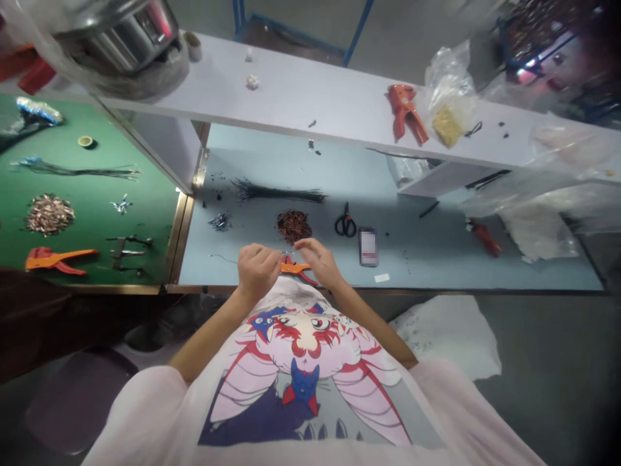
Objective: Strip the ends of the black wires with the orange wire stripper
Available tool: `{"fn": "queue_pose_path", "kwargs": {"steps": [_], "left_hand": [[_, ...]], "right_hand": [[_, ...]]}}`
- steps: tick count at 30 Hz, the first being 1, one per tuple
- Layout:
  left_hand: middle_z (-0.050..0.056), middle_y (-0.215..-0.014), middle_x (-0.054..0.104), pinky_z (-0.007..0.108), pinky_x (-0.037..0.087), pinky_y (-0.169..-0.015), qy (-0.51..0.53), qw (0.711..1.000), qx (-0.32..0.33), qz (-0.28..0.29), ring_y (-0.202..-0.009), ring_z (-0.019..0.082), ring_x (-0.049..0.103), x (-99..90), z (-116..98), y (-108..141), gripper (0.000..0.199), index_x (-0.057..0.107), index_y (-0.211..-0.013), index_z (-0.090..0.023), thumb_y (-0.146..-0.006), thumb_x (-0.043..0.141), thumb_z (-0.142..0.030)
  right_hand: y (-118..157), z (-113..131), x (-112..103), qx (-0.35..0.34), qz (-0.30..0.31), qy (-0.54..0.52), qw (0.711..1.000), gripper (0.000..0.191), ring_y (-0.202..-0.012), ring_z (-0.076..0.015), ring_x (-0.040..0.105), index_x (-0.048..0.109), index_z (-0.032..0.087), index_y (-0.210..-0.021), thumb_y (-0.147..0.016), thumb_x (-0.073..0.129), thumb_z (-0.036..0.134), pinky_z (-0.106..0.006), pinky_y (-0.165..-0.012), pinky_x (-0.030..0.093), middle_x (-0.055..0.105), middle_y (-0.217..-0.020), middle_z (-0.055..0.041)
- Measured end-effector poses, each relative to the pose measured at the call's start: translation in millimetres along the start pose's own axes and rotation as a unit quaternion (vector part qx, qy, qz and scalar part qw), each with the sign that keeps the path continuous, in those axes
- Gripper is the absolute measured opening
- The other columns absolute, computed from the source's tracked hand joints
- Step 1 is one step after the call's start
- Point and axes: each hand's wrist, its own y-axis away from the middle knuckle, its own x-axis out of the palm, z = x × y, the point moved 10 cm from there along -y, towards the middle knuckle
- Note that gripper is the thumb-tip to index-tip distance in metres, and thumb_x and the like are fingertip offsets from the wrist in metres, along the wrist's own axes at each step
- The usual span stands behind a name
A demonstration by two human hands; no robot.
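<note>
My left hand (pixel 259 268) is closed around a thin dark wire (pixel 223 257), whose tail sticks out to the left over the blue-grey table. A short, shiny tip of the wire shows between my hands. My right hand (pixel 319 260) is beside that tip, its fingers curved and apart, with no clear grip on anything. Beneath my hands lies an orange-and-red wire stripper (pixel 295 266), partly covered by the left hand. Just beyond them is a pile of small copper-coloured pieces (pixel 294 225), and behind it a bundle of dark wires (pixel 281 192).
Black-handled scissors (pixel 345 223) and a phone (pixel 368 247) are to the right. Small silvery pieces (pixel 221 222) lie left. A white shelf (pixel 339 84) crosses above the table, bearing a red tool (pixel 406 113) and a metal pot (pixel 126 39). A green table (pixel 97 223) adjoins on the left.
</note>
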Motion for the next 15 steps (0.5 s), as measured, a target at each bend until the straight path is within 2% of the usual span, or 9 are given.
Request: {"fn": "queue_pose_path", "kwargs": {"steps": [2,4,6,8,12,15], "left_hand": [[0.003,-0.060,0.058,0.034,0.030,-0.065,0.006,1.000,0.020,0.012,-0.068,0.018,0.050,5.2,-7,1,0.018,0.059,-0.065,-0.020,-0.083,0.054,-0.019],[0.004,-0.060,0.057,0.033,0.032,-0.063,0.014,0.999,0.035,0.017,-0.065,0.018,0.049,9.4,-12,3,0.021,0.058,-0.063,-0.020,-0.083,0.052,-0.018],[0.004,-0.061,0.057,0.030,0.034,-0.060,0.070,0.996,-0.010,0.049,-0.063,0.016,0.050,19.6,-4,7,0.021,0.058,-0.065,-0.019,-0.084,0.050,-0.018],[0.003,-0.065,0.059,0.027,0.037,-0.059,0.077,0.995,-0.027,0.052,-0.061,0.014,0.052,24.6,1,10,0.017,0.060,-0.072,-0.018,-0.084,0.049,-0.015],[0.000,-0.071,0.062,0.023,0.041,-0.059,0.203,0.952,-0.160,0.165,-0.061,0.011,0.053,57.4,24,25,0.010,0.062,-0.085,-0.018,-0.083,0.054,-0.023],[0.001,-0.072,0.063,0.023,0.041,-0.060,0.212,0.941,-0.179,0.195,-0.061,0.012,0.053,62.4,28,28,0.017,0.063,-0.086,-0.018,-0.086,0.049,-0.028]], "right_hand": [[1,17,-2,-0.026,-0.008,0.011,1.000,0.019,-0.092,-0.0184,0.058,0.062,0.017,-0.096,-0.087,0.054,0.031,-0.031,-0.086,0.041,0.066,-0.094,-0.0061],[3,20,1,-0.030,-0.010,0.051,0.998,0.012,-0.083,-0.0188,0.057,0.064,0.016,-0.085,-0.084,0.057,0.025,-0.031,-0.080,0.041,0.066,-0.084,-0.0066],[3,18,5,-0.037,-0.018,0.064,0.997,0.012,-0.076,-0.0182,0.057,0.065,0.015,-0.079,-0.084,0.056,0.020,-0.030,-0.073,0.042,0.066,-0.078,-0.0066],[3,15,10,-0.046,-0.021,0.072,0.996,0.011,-0.074,-0.0178,0.058,0.065,0.015,-0.077,-0.084,0.057,0.018,-0.029,-0.070,0.041,0.066,-0.075,-0.0060],[4,6,21,-0.042,-0.005,0.099,0.994,0.011,-0.078,-0.0179,0.058,0.064,0.015,-0.078,-0.086,0.057,0.017,-0.028,-0.072,0.041,0.066,-0.078,-0.0058],[4,4,24,-0.038,-0.009,0.094,0.995,0.012,-0.079,-0.0173,0.057,0.063,0.015,-0.078,-0.086,0.056,0.018,-0.027,-0.072,0.040,0.065,-0.078,-0.0051]]}}
